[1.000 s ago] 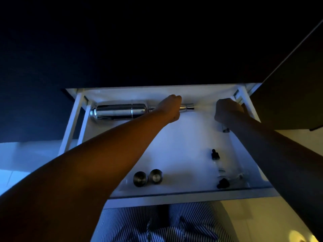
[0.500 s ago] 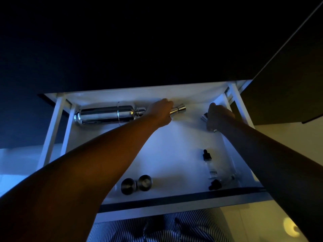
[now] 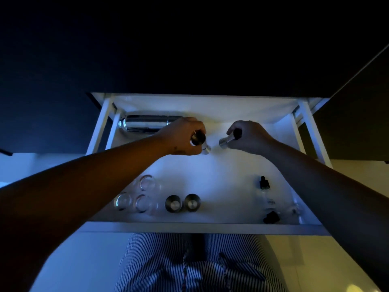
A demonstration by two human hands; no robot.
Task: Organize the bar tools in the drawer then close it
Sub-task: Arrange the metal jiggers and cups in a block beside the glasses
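Observation:
A white drawer (image 3: 202, 227) stands pulled out below me. A chrome cocktail shaker (image 3: 145, 123) lies on its side along the back left. My left hand (image 3: 183, 137) is closed around a double-ended metal jigger (image 3: 200, 142), held above the drawer floor. My right hand (image 3: 246, 137) grips a second small metal jigger (image 3: 226, 141), its open end facing the left one. The two jiggers are close but apart. Two steel cups (image 3: 182, 203) sit near the front, with three clear glasses (image 3: 136, 197) to their left.
Two dropper bottles (image 3: 266, 197) with black caps lie at the front right of the drawer. A dark countertop overhangs the drawer's back. A dark cabinet panel (image 3: 357, 112) stands to the right. My striped trousers (image 3: 189, 264) are just in front of the drawer.
Both hands have lifted their jiggers away from the back wall and drawn them toward the drawer's middle. The view has shifted, so the three glasses now show.

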